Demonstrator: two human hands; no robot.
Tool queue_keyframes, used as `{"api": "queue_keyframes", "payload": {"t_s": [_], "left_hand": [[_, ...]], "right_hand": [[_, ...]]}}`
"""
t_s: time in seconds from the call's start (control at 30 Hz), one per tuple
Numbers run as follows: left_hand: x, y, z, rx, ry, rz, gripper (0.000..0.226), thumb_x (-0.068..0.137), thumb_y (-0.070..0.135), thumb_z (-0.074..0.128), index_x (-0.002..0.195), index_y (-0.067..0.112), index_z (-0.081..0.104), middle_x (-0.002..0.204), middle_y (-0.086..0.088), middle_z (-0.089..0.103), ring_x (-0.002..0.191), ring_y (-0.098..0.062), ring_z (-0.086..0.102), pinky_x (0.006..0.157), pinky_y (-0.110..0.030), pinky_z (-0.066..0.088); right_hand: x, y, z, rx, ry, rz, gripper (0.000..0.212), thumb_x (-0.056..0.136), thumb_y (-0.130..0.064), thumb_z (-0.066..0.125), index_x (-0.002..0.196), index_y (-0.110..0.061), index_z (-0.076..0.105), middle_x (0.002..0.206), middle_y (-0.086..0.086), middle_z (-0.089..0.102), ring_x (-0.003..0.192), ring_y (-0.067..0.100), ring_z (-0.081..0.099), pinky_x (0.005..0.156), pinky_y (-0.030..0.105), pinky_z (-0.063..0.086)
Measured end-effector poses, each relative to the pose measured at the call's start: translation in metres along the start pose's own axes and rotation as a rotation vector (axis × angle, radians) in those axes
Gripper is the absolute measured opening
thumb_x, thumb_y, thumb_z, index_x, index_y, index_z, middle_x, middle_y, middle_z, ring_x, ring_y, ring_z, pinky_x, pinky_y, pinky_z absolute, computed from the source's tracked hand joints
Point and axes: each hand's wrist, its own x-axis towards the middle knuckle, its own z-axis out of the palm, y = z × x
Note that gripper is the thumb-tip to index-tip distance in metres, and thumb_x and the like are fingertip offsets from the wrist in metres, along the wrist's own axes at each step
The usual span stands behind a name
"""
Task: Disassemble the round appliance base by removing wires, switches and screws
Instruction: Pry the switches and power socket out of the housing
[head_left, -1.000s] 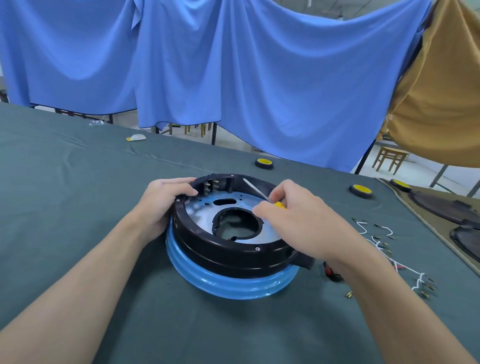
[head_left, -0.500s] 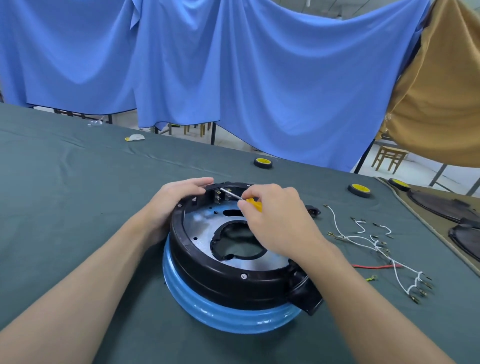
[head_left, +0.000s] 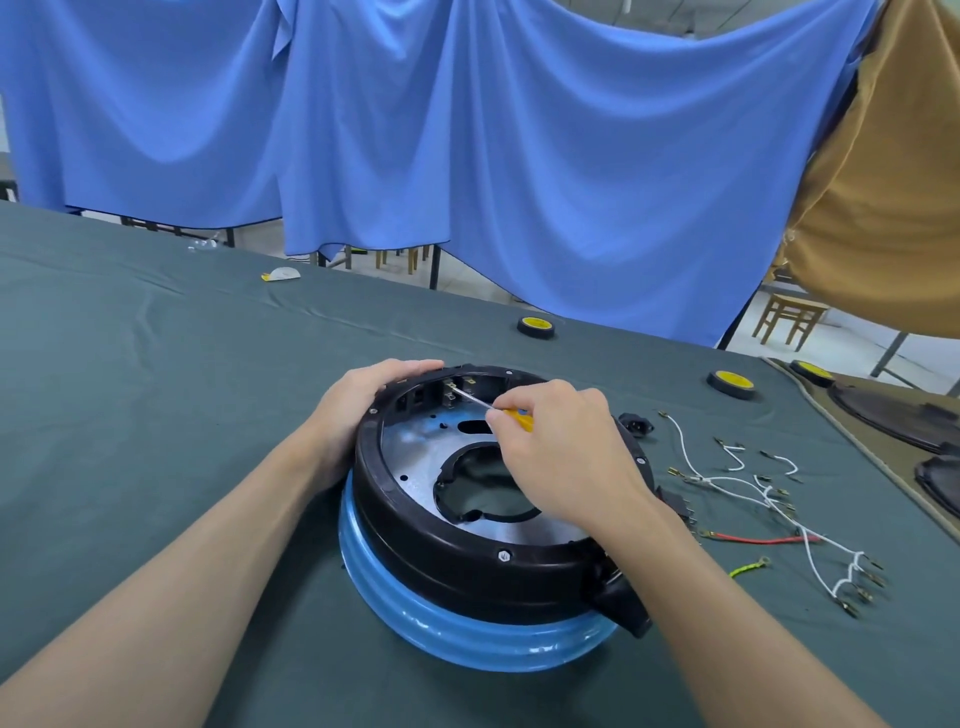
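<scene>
One round appliance base (head_left: 467, 582), a black plastic ring over a blue ribbed shell, sits mid-table on the dark green cloth (head_left: 156, 415), with open cloth wide at its 9 o'clock. The left hand (head_left: 363, 400) grips its rim at 10 o'clock, fingers curled over. The right hand (head_left: 561, 452) pinches one yellow-handled screwdriver (head_left: 514, 415), tip at the 12 o'clock metal terminals (head_left: 451, 392). Three yellow-hubbed black wheels (head_left: 731, 383) line the far edge (loose white wires (head_left: 727, 480) crowd 3 o'clock).

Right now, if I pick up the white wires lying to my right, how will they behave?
Probably floppy: the white wires lie in loose curves on the cloth. Likely light, being thin strands. They may tangle or snag, since several branches cross and end in small metal terminals, and the red wire crosses them.
</scene>
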Motion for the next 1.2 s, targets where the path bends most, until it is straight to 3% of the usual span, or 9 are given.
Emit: {"api": "queue_keyframes", "payload": {"t_s": [0.23, 0.33, 0.43, 0.6, 0.8, 0.93, 1.03, 1.1, 1.2], "left_hand": [[-0.001, 0.002, 0.0, 0.005, -0.011, 0.017, 0.034, 0.08, 0.036, 0.063, 0.107, 0.021, 0.078, 0.113, -0.005, 0.074, 0.106, -0.023, 0.07, 0.095, -0.038, 0.05], [0.0, 0.001, 0.0, 0.023, 0.007, 0.028, 0.027, 0.091, 0.031, 0.059, 0.109, 0.023, 0.077, 0.113, -0.003, 0.074, 0.106, -0.021, 0.07, 0.093, -0.036, 0.051], [0.001, 0.0, -0.002, 0.022, -0.011, 0.022, 0.029, 0.094, 0.031, 0.055, 0.114, 0.024, 0.075, 0.117, -0.001, 0.073, 0.11, -0.021, 0.068, 0.099, -0.04, 0.048], [0.0, 0.0, -0.002, 0.048, -0.059, 0.041, 0.032, 0.095, 0.031, 0.05, 0.117, 0.027, 0.073, 0.12, -0.001, 0.072, 0.112, -0.02, 0.067, 0.098, -0.038, 0.047], [0.002, -0.002, -0.004, 0.061, -0.096, 0.03, 0.034, 0.096, 0.033, 0.047, 0.119, 0.028, 0.072, 0.123, -0.002, 0.07, 0.115, -0.022, 0.066, 0.104, -0.042, 0.044], [0.001, -0.002, -0.004, 0.07, -0.085, 0.043, 0.034, 0.094, 0.035, 0.048, 0.117, 0.03, 0.073, 0.121, 0.0, 0.071, 0.113, -0.021, 0.067, 0.099, -0.04, 0.047], [0.001, -0.001, -0.003, 0.045, -0.061, 0.031, 0.035, 0.096, 0.023, 0.047, 0.12, 0.026, 0.071, 0.122, -0.003, 0.071, 0.113, -0.023, 0.067, 0.1, -0.041, 0.047], [0.001, 0.0, -0.001, 0.031, -0.047, 0.028, 0.037, 0.096, 0.016, 0.047, 0.124, 0.026, 0.068, 0.122, -0.005, 0.071, 0.111, -0.024, 0.068, 0.097, -0.039, 0.048], [0.001, 0.001, 0.0, 0.008, -0.018, 0.04, 0.043, 0.095, 0.012, 0.049, 0.131, 0.032, 0.062, 0.12, -0.003, 0.071, 0.107, -0.025, 0.07, 0.092, -0.037, 0.05]], "right_hand": [[0.005, -0.001, 0.0, 0.027, 0.018, 0.002, 0.031, 0.096, -0.027, 0.046, 0.087, -0.009, 0.069, 0.074, 0.012, 0.067, 0.077, 0.026, 0.046, 0.074, 0.039, 0.05], [0.007, -0.003, -0.001, 0.012, -0.017, -0.009, 0.034, 0.096, -0.024, 0.045, 0.076, -0.005, 0.064, 0.053, 0.01, 0.046, 0.068, 0.026, 0.039, 0.073, 0.037, 0.047], [0.012, -0.006, -0.006, 0.0, -0.069, -0.008, 0.034, 0.095, -0.02, 0.045, 0.07, 0.0, 0.055, 0.05, 0.006, 0.034, 0.069, 0.027, 0.034, 0.059, 0.035, 0.039], [0.021, -0.014, -0.013, -0.01, -0.122, 0.035, 0.041, 0.096, -0.02, 0.045, 0.056, -0.012, 0.039, 0.06, 0.01, 0.039, 0.083, 0.033, 0.038, 0.074, 0.039, 0.046], [0.025, -0.019, -0.01, -0.012, -0.15, 0.036, 0.038, 0.095, -0.015, 0.044, 0.059, -0.012, 0.031, 0.058, 0.007, 0.033, 0.087, 0.03, 0.037, 0.051, 0.032, 0.024], [0.028, -0.015, -0.008, 0.252, -0.136, 0.227, 0.031, 0.09, -0.009, 0.049, 0.06, -0.013, 0.042, 0.058, 0.006, 0.036, 0.06, 0.025, 0.031, 0.046, 0.031, 0.024], [0.025, -0.014, -0.007, 0.501, -0.151, 0.395, 0.011, 0.088, -0.015, 0.056, 0.092, -0.007, 0.064, 0.077, 0.008, 0.047, 0.047, 0.019, 0.036, 0.04, 0.023, 0.029], [0.022, -0.012, -0.006, 0.512, -0.142, 0.387, 0.011, 0.09, -0.015, 0.055, 0.083, -0.009, 0.06, 0.071, 0.009, 0.044, 0.048, 0.019, 0.031, 0.044, 0.023, 0.026], [0.014, -0.008, -0.005, 0.437, -0.089, 0.312, 0.035, 0.093, -0.019, 0.054, 0.063, -0.007, 0.042, 0.062, 0.009, 0.033, 0.05, 0.017, 0.021, 0.051, 0.026, 0.019]]}}
